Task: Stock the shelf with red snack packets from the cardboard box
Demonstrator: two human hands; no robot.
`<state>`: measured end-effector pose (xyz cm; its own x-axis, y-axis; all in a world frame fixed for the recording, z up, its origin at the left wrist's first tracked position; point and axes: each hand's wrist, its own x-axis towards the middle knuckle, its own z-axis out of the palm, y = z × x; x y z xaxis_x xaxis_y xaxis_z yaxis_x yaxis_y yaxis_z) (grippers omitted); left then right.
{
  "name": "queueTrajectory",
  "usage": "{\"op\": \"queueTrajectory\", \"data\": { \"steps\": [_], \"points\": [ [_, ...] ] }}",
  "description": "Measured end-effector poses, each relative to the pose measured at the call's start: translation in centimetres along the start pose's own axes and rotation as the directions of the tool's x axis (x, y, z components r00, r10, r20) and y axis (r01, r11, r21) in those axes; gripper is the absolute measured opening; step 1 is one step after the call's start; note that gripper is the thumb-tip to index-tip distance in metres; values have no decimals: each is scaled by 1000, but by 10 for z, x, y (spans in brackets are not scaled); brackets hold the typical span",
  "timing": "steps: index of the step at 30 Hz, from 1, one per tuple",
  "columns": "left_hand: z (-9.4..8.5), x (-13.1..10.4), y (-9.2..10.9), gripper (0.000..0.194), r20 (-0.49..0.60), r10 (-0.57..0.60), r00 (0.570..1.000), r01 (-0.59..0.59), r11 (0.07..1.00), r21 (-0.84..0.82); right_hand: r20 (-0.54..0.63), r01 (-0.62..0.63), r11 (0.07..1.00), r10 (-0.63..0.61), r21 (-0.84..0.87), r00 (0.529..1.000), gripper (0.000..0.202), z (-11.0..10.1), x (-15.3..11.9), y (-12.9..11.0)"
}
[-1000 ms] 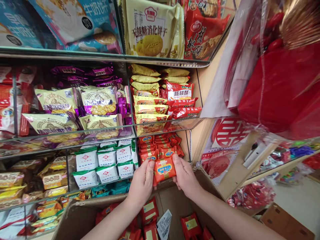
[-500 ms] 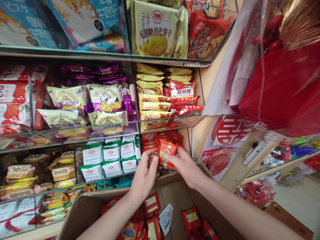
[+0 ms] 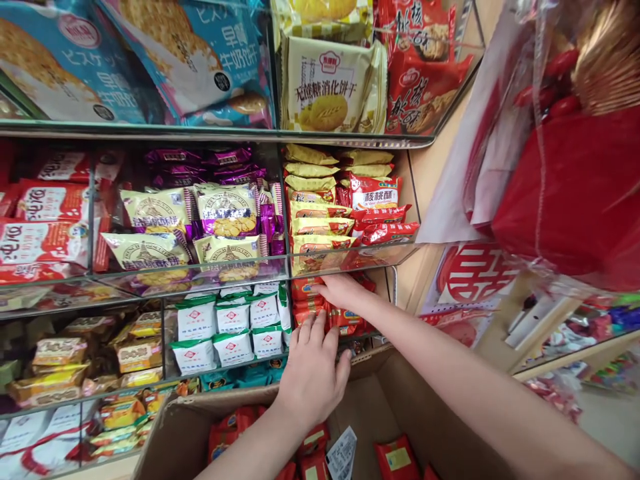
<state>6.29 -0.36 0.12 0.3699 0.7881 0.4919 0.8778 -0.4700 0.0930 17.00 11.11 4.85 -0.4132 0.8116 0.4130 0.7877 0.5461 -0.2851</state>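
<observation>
My left hand [image 3: 315, 363] lies palm down over the front edge of the lower right compartment, fingers stretched out against small red snack packets [image 3: 309, 311]. Just above it, my right hand [image 3: 343, 291] reaches in under the glass shelf, its fingers closed at a red snack packet [image 3: 306, 288] near the top of the pile. Part of the right hand's fingers is hidden by the packets. More red packets [image 3: 346, 322] sit below the right wrist. Under my forearms stands an open cardboard box [image 3: 377, 393] holding loose red packets [image 3: 399, 459] and a white printed slip [image 3: 341, 455].
White and green packets [image 3: 233, 317] fill the compartment to the left. A glass shelf edge [image 3: 350, 257] runs just above my right hand, with yellow and red packets [image 3: 325, 223] on it. A wooden side panel [image 3: 425, 267] and hanging red decorations [image 3: 570, 193] are on the right.
The red packet held between both hands before has gone from that spot. My right hand has moved into the compartment, and my left hand has turned palm down with its fingers spread.
</observation>
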Motion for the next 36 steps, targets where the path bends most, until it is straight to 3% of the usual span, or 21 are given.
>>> {"op": "queueTrajectory", "data": {
  "steps": [3,10,15,22,26,30,32,34,36],
  "points": [
    [1,1,0,37,22,-35,999,35,999,26,-36,-21,1000,20,-19,999,32,6,1,2],
    [3,4,-1,40,73,-32,997,28,998,64,-53,69,990,-76,-123,996,32,16,4,0],
    [3,3,-2,37,44,-18,999,15,997,81,-62,38,995,-44,-96,997,36,17,6,-2],
    [2,2,-1,35,36,-7,999,5,998,58,-58,88,993,-93,-72,994,42,13,-3,1],
    [3,2,-1,33,25,1,1000,-2,999,36,-115,83,996,-85,-24,990,42,5,-17,3],
    [2,2,-3,34,57,-21,998,20,1000,18,-234,128,988,-104,88,967,20,-17,-54,-6],
    [1,1,-4,32,79,-3,997,2,1000,10,-177,189,967,-159,169,971,16,-25,-83,-16],
    [1,1,-4,31,93,15,996,-15,1000,8,18,245,944,-255,219,967,20,-21,-116,-23],
    [1,0,-4,31,88,17,996,-18,1000,5,260,286,934,-336,212,905,14,1,-147,-24]
  ]
}}
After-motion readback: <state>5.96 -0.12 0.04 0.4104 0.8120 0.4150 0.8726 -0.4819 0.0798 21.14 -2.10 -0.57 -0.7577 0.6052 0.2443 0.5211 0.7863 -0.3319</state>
